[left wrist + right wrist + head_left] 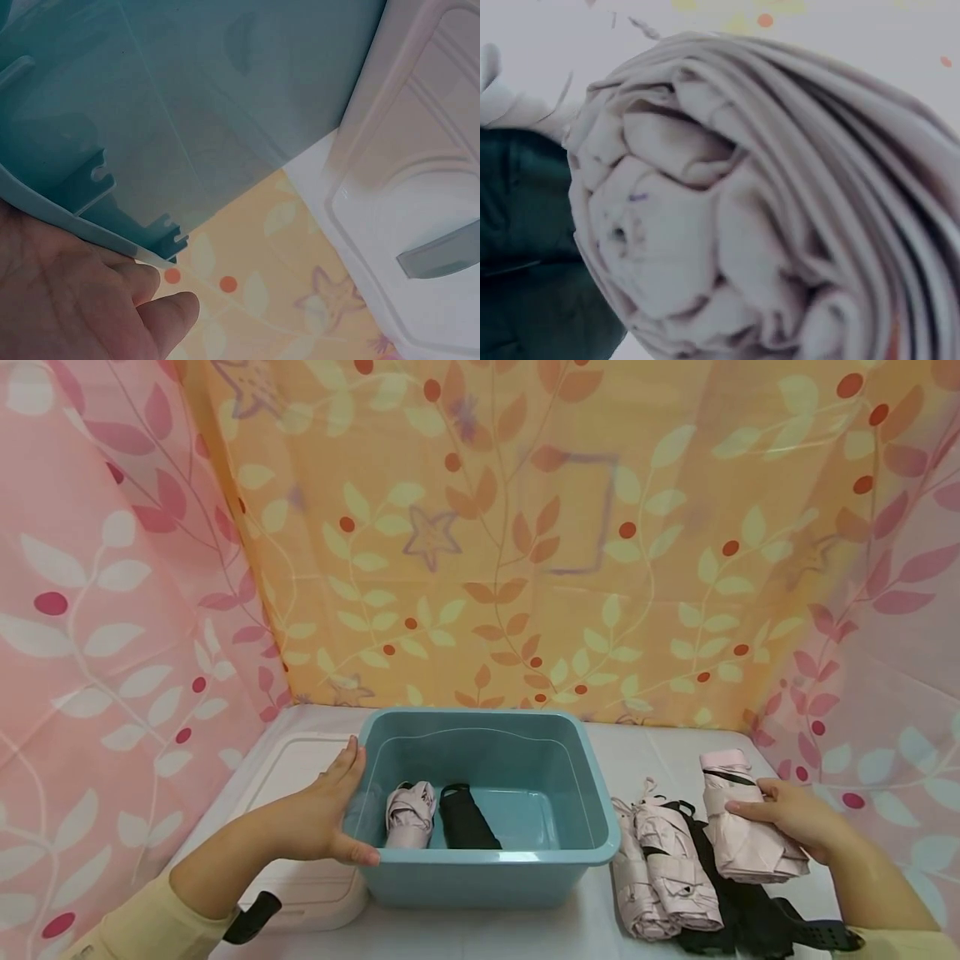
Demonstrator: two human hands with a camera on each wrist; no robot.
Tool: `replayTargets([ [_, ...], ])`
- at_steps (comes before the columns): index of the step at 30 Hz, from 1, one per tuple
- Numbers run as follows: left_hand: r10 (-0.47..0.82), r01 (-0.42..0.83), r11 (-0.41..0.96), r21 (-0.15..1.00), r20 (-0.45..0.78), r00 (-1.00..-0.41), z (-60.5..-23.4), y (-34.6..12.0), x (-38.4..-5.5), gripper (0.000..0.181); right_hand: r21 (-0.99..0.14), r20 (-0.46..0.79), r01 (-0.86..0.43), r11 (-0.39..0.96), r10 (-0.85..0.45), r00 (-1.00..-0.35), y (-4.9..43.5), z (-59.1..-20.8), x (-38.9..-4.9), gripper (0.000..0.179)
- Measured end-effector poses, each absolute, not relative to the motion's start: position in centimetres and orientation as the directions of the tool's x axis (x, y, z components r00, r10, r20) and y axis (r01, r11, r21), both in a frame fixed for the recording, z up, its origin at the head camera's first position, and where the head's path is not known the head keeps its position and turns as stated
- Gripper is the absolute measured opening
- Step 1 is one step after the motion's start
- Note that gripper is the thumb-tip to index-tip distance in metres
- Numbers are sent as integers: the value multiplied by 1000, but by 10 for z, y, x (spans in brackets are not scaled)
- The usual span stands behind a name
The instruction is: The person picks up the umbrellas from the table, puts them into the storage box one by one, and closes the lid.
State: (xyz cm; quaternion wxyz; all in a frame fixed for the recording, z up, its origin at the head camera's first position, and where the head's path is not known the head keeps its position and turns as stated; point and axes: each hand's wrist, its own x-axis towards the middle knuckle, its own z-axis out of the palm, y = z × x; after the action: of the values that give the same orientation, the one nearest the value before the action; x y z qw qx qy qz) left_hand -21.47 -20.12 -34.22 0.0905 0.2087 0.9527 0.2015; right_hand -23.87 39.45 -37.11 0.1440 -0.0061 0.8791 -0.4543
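Note:
My right hand [798,817] grips a folded pale pink umbrella [742,842], raised over the pile at the right. Its bunched fabric end [667,232] fills much of the right wrist view. Below it lie two more pale pink folded umbrellas [681,872], side by side, and black ones [750,914], partly covered. Against the left side of a blue plastic bin [480,857] rests my left hand [318,814], fingers extended and thumb at the front rim corner. Inside the bin are a pale pink folded umbrella [409,817] and a black one [467,820].
A white lid [330,893] with a grey latch [442,251] lies flat left of the bin, partly behind my left forearm. The white table [645,747] is bordered by an orange patterned cloth [502,635] behind and pink cloths [150,693] at the sides.

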Motion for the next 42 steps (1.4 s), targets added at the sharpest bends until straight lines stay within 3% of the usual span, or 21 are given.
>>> replayTargets([
  [6, 429, 356, 836, 417, -92, -899, -342, -201, -215, 134, -807, -195, 74, 586, -146, -970, 384, -356, -242, 44],
  [13, 428, 353, 837, 418, -97, -899, -342, -201, -215, 134, -831, -107, 32, 556, -103, -989, 367, -346, -248, 61],
  [23, 434, 359, 836, 415, -99, -896, -342, -202, -216, 133, -804, 56, -112, 584, -113, -992, 332, -310, -262, 59],
  [31, 445, 369, 831, 416, -99, -890, -343, -203, -216, 134, -814, 78, -161, 557, -169, -982, 294, -287, -269, 62],
  [42, 449, 374, 827, 420, -90, -889, -342, -203, -215, 134, -848, 96, -226, 479, -281, -955, 216, -272, -282, 54],
])
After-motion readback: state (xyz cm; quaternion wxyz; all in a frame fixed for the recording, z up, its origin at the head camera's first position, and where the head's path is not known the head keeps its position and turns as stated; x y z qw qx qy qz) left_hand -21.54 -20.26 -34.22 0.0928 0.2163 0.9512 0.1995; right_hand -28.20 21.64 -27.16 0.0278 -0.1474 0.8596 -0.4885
